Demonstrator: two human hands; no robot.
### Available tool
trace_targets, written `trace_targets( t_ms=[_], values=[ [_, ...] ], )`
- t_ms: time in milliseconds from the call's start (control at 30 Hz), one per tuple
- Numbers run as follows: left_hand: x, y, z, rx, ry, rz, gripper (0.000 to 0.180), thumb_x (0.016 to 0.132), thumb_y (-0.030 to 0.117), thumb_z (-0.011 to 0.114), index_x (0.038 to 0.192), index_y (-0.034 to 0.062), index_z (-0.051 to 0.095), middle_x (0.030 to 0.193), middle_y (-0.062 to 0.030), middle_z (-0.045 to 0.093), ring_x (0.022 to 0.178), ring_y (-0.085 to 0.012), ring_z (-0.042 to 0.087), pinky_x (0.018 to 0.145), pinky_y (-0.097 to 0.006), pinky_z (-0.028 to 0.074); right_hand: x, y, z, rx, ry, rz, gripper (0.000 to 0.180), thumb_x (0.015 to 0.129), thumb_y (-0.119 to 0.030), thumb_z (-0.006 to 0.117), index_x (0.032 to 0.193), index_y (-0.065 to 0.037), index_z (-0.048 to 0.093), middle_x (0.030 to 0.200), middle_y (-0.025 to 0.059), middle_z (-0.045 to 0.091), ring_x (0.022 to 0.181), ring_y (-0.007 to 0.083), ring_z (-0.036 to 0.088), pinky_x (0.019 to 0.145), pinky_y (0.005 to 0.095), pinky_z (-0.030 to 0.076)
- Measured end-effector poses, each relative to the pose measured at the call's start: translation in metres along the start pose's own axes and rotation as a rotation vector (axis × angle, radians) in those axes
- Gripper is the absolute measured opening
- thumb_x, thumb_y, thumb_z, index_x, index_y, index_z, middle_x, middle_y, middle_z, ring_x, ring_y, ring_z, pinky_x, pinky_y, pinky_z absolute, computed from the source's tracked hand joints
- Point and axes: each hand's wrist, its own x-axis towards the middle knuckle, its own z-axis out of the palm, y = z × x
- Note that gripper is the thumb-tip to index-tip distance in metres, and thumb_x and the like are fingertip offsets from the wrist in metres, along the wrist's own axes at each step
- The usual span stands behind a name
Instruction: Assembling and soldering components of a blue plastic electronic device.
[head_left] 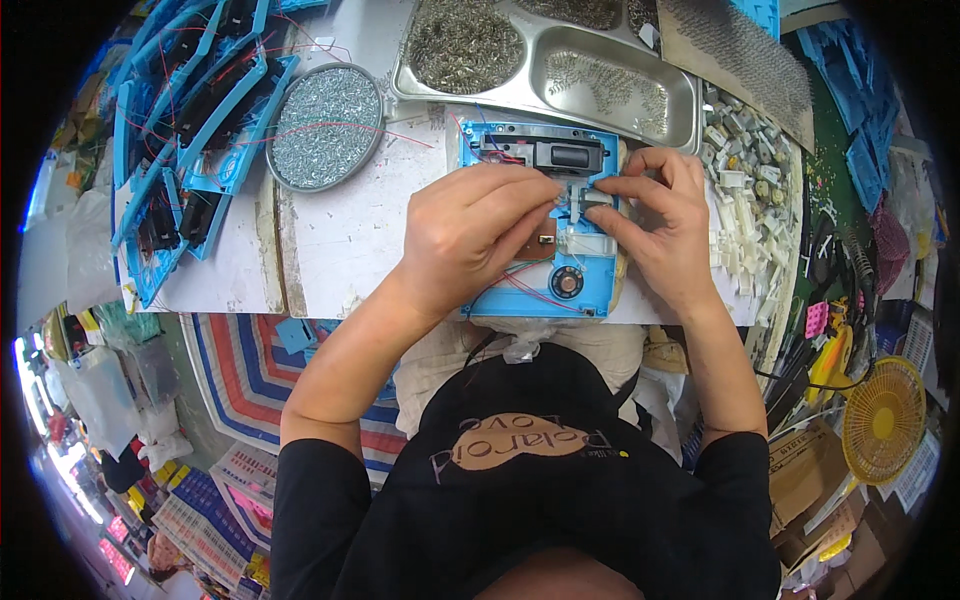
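Note:
A blue plastic housing (597, 290) lies open-side up at the table's front edge. Inside it are a black box-shaped part (569, 155), a brown circuit board (538, 243), a small round speaker (567, 282) and thin red wires. My left hand (480, 225) reaches over the housing's left side, its fingers pinched together near the middle. My right hand (660, 205) comes in from the right, thumb and forefinger bent around a small pale plastic part (578, 203) in the housing. What the left fingertips hold is hidden.
A round dish (381, 130) of small screws stands left of the housing. A metal tray (690, 105) with springs sits behind it. White plastic parts (745, 220) are heaped to the right. Blue housings with black parts (215, 100) are stacked at the far left.

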Motion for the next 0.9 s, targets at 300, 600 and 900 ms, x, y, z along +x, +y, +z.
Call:
trace_targets(
  t_ms=[300,600,900],
  values=[
    [0.007,0.008,0.011,-0.034,-0.1,-0.168,0.011,0.082,0.002,0.077,0.092,0.0009,0.072,0.086,-0.0113,0.072,0.071,-0.0247,0.07,0.063,-0.032,0.054,0.011,-0.011,-0.019,-0.119,-0.022,-0.139,0.027,0.073,-0.022,0.084,0.095,-0.008,0.078,0.093,0.006,0.065,0.091,0.0267,0.057,0.078,0.0369,0.048],
    [0.011,0.007,0.014,-0.048,-0.092,-0.157,0.01,0.083,0.008,0.076,0.09,0.003,0.07,0.081,-0.0108,0.07,0.072,-0.0297,0.068,0.063,-0.037,0.054,0.022,-0.018,-0.011,0.163,0.008,-0.138,0.022,0.073,-0.008,0.081,0.094,-0.006,0.074,0.086,0.0059,0.068,0.083,0.026,0.06,0.078,0.0364,0.048],
    [0.013,0.002,0.008,-0.188,-0.16,-0.284,0.01,0.083,0.008,0.077,0.09,0.0031,0.072,0.078,-0.0112,0.068,0.069,-0.0285,0.067,0.062,-0.036,0.053,0.029,-0.011,-0.009,0.177,-0.044,-0.253,0.017,0.073,-0.003,0.078,0.089,-0.006,0.071,0.086,0.0054,0.069,0.088,0.0266,0.058,0.08,0.0368,0.048]
  ],
)
